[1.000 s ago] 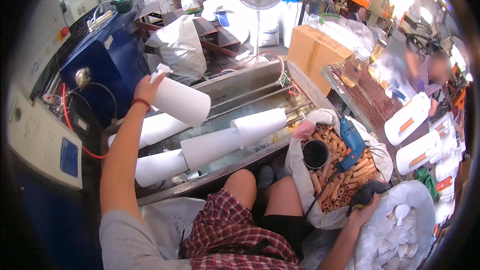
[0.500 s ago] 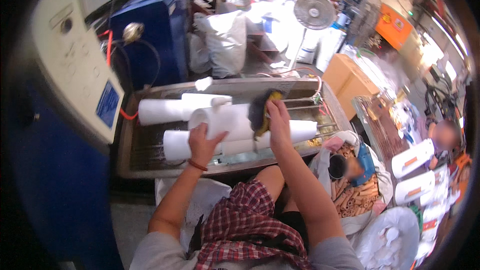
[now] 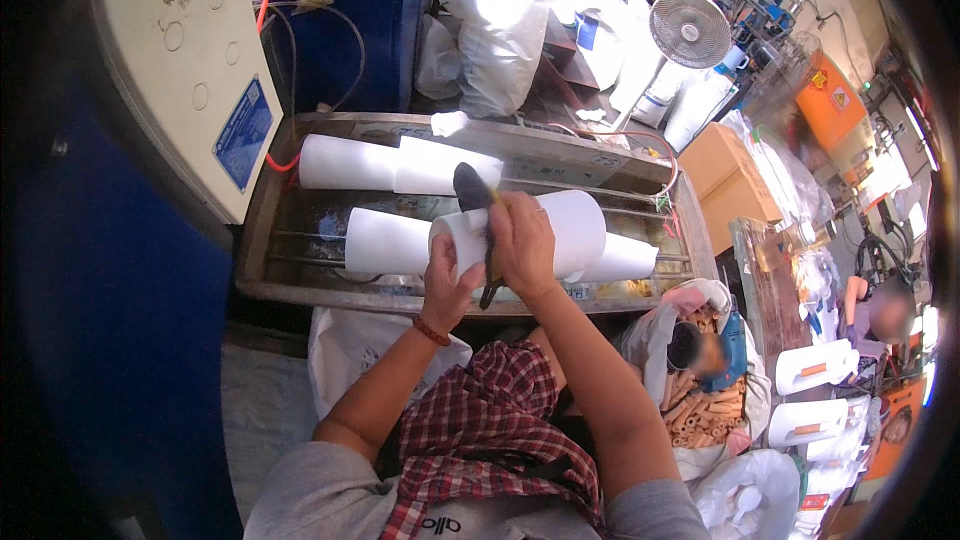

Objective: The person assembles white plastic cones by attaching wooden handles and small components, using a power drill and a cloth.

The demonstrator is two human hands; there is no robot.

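My left hand (image 3: 447, 285) is closed round the narrow open end of a white tapered plastic tube (image 3: 575, 230), held over the trough. Against the same end, my right hand (image 3: 522, 245) grips a black-and-yellow hand tool (image 3: 470, 188); my fingers cover its middle, so its exact kind is unclear. Under and behind the held tube, more white tubes lie on the trough's rods: a left one (image 3: 385, 240), a right one (image 3: 625, 258) partly covered by the held tube, and two at the back, a flared one (image 3: 345, 162) and a straighter one (image 3: 440, 165).
The long trough (image 3: 300, 296) has raised walls. A pale control panel (image 3: 185, 70) stands close on my left. To the right are a cardboard box (image 3: 735, 180), a sack of tan tubes (image 3: 705, 410), a blue power tool (image 3: 733, 350) and another person (image 3: 885, 315). A fan (image 3: 690, 28) stands behind.
My right hand and the tool have come left and down, close to my left hand at the tube's end. The tube's narrow end has come nearer to me. The whole view has shifted.
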